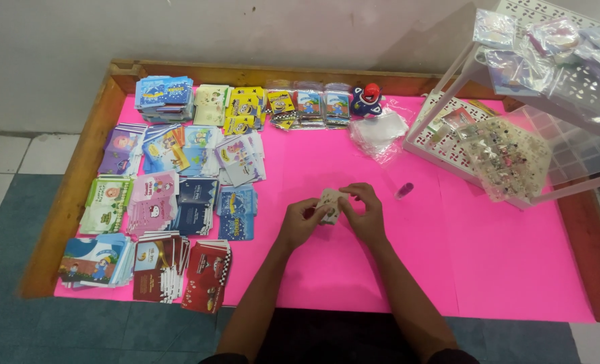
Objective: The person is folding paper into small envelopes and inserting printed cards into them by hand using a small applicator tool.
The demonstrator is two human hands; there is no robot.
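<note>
Pink paper (381,269) is covering a wooden-rimmed table (77,182) seen from above, its left half crowding with stacks of small printed cards (172,195) that are running from the far rim almost to the near edge, where a red stack (207,275) is overhanging the paper's border. Open pink surface is stretching across the middle and near right, giving both forearms free room as they are reaching in from the near edge and converging toward the centre. The left hand (300,222) is pinching the left side of a small pale card (329,202) between thumb and fingers, while the right hand (364,212) is curling over the card's top right corner, fingers bent and gripping it; the card is being held just above the paper at mid-table. A small purple tube (404,191) is lying just right of the hands. Farther right, a white perforated rack (448,145) holding clear packets is closing off the far right corner.
</note>
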